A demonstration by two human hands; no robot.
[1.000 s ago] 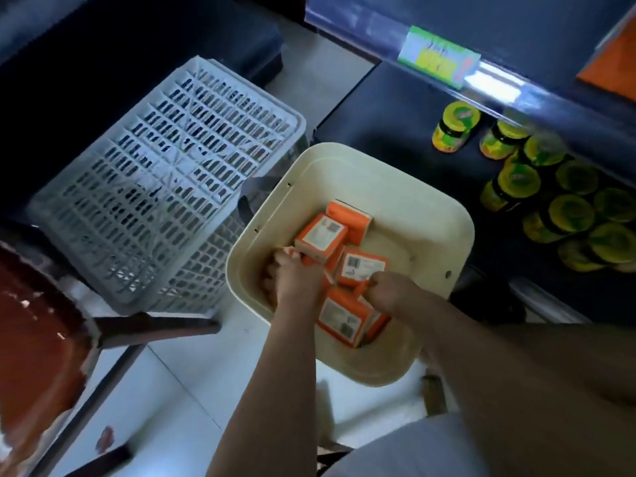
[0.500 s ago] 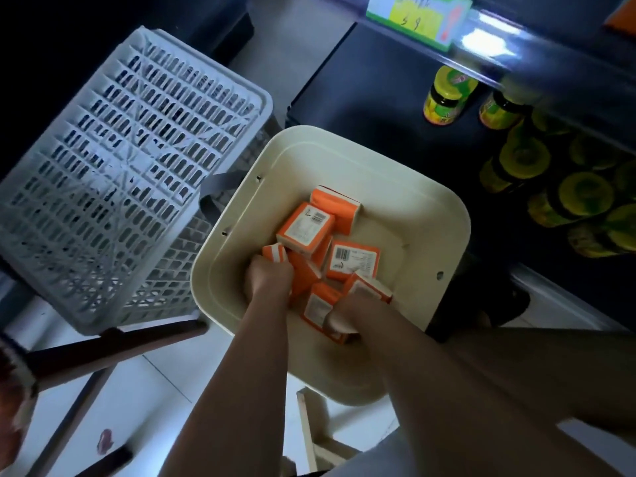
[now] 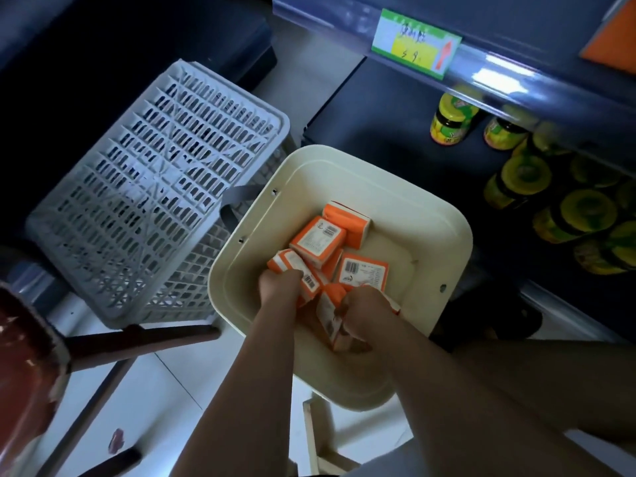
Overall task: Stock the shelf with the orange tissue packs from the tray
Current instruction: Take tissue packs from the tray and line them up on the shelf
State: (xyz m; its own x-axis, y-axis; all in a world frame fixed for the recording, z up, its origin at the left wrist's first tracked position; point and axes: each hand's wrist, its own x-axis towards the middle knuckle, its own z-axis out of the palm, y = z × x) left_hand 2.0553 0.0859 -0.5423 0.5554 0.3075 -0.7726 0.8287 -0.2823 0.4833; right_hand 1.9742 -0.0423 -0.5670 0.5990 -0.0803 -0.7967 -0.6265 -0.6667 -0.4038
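Note:
A cream square tray (image 3: 444, 235) sits below me with several orange tissue packs in it. My left hand (image 3: 279, 285) grips one orange pack (image 3: 292, 265) at the tray's left side. My right hand (image 3: 364, 313) grips another orange pack (image 3: 328, 313), turned on its edge, near the tray's front. Three loose packs lie beyond my hands: one with a white label (image 3: 318, 241), one behind it (image 3: 351, 222), one with a barcode (image 3: 364, 271). The dark shelf (image 3: 378, 125) lies behind the tray.
A grey slotted plastic crate (image 3: 155, 187) lies upturned left of the tray. Several yellow-lidded jars (image 3: 451, 120) stand on the shelf at right, under a rail with a green and yellow price tag (image 3: 414, 43). A red stool seat (image 3: 24, 366) is at far left.
Both hands have closed on packs and lifted them a little; the right-hand pack has turned onto its edge. The camera view has shifted, bringing the price tag into view.

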